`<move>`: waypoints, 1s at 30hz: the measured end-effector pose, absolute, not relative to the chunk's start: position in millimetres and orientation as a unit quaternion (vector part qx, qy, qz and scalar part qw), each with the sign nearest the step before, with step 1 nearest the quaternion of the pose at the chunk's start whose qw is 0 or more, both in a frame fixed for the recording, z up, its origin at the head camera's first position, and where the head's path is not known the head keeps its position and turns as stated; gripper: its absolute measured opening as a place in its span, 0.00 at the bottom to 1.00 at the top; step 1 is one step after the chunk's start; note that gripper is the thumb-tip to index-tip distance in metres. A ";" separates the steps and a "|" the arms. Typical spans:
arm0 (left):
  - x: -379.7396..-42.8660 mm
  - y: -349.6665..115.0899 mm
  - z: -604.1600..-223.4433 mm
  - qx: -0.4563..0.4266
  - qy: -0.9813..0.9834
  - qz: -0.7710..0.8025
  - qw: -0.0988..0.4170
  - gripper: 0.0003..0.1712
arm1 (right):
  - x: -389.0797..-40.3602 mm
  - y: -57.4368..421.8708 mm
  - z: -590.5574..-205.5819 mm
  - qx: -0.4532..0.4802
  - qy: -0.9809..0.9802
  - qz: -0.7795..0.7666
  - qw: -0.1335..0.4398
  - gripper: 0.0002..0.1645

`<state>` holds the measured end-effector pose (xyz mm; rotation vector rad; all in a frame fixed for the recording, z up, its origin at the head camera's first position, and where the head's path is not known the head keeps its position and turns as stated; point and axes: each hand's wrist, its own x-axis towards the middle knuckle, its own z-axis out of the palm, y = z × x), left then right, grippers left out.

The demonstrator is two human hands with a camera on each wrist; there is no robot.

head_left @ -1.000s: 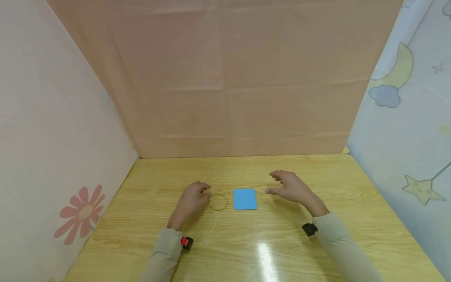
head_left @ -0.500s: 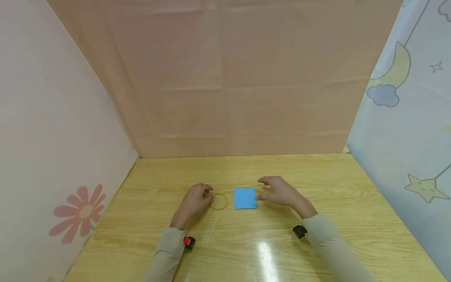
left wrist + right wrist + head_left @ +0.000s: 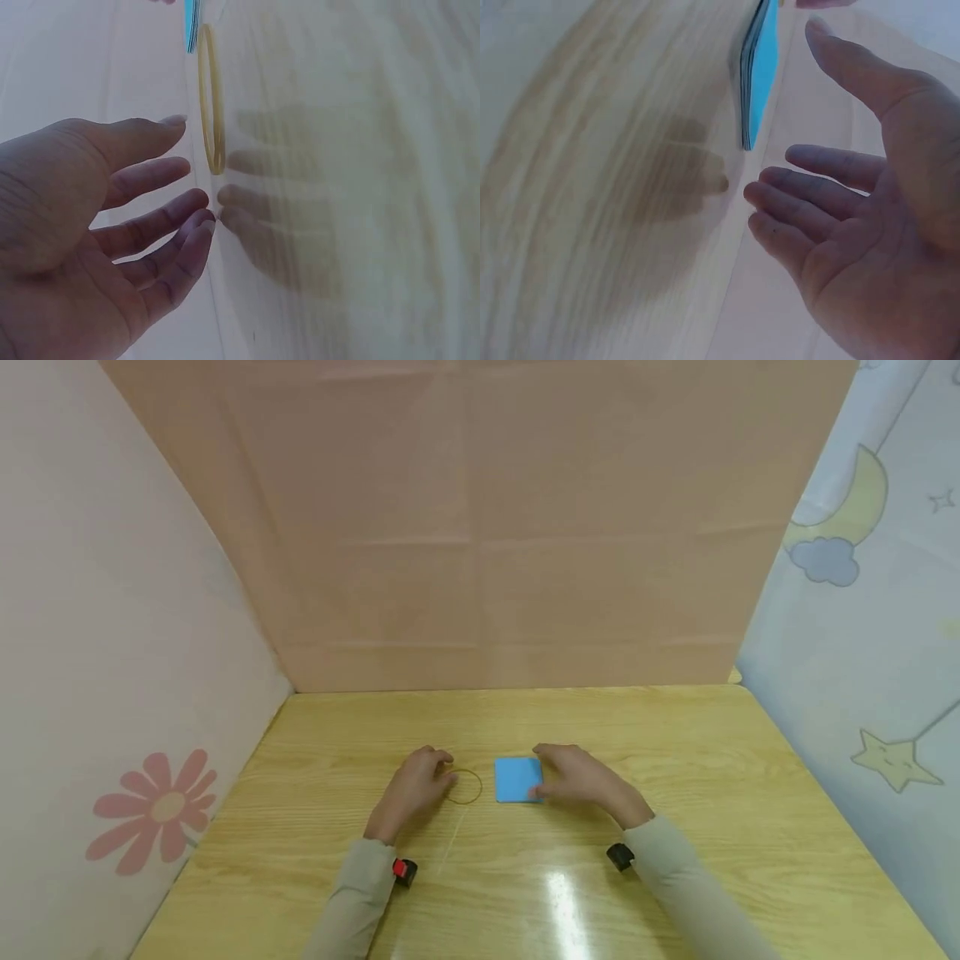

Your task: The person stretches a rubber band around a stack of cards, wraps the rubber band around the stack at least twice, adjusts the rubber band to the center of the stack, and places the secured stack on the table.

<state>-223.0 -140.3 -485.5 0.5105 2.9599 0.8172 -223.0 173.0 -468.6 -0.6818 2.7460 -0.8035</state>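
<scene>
Flanking one yellow band (image 3: 216, 105) and one blue square stack (image 3: 516, 779), two hands (image 3: 415, 783) (image 3: 583, 778), both loosely spread

Looks screened off like a booth, whether at home or elsewhere unclear: closed in along 3 edges of a wood-grain tabletop (image 3: 675, 727) by a creased tan sheet (image 3: 480, 527) at the far edge, a flower-printed covering (image 3: 112, 610) left and a moon-and-star-printed covering (image 3: 862, 660) right.

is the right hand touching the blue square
Apart. The right wrist view shows a visible gap between the right hand and the blue square, at both thumb and fingers; they only overlap in the head view.
</scene>
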 end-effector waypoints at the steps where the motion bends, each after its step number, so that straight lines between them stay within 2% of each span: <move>1: -222.7 -140.0 -485.3 0.160 0.951 0.264 0.019 0.19 | -222.0 171.8 -469.7 -0.227 0.930 -0.271 0.102 0.50; 10: -223.2 -137.6 -485.8 0.160 0.951 0.263 0.023 0.17 | -216.1 168.2 -474.6 -0.235 0.932 -0.258 0.100 0.52; 20: -228.6 -134.4 -486.2 0.163 0.950 0.262 0.038 0.17 | -210.7 165.6 -475.1 -0.240 0.938 -0.235 0.087 0.45; 30: -234.6 -134.5 -484.0 0.156 0.950 0.265 0.048 0.13 | -208.6 162.4 -476.3 -0.250 0.941 -0.211 0.084 0.48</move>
